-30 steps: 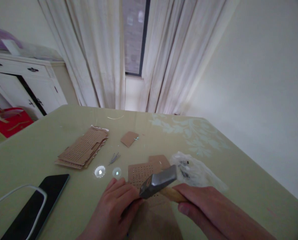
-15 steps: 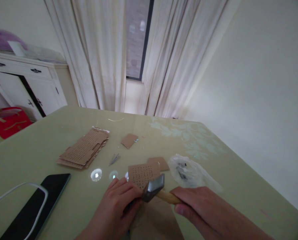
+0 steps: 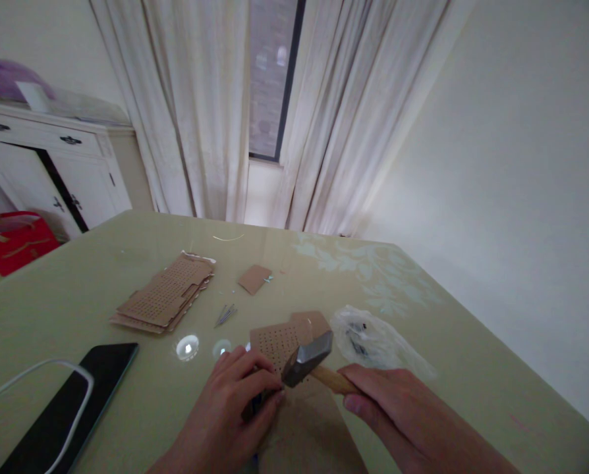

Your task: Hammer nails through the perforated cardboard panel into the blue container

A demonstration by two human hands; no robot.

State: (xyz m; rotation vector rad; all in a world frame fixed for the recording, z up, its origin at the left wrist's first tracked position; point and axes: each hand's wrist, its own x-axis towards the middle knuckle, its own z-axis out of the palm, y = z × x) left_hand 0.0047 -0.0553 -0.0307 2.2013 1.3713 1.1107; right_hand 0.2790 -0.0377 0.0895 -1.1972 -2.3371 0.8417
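Observation:
My right hand grips the wooden handle of a hammer, its metal head close over the fingertips of my left hand. The left thumb and fingers are pinched together at the head's lower end; what they hold is too small and hidden to make out. Beneath lies a plain brown cardboard piece, running off the bottom edge. Just beyond the hammer is a cardboard piece with rows of holes, partly over another brown piece. Something dark blue shows under my left palm.
Several thin nails lie left of centre, near a stack of perforated cardboard. A small brown square sits farther back. To the right is a clear plastic bag with dark bits inside. A black tablet-like slab with a white cable lies at left.
The hammer head has risen slightly and shifted a little right, away from the left fingertips. My left hand keeps its pinch in nearly the same place.

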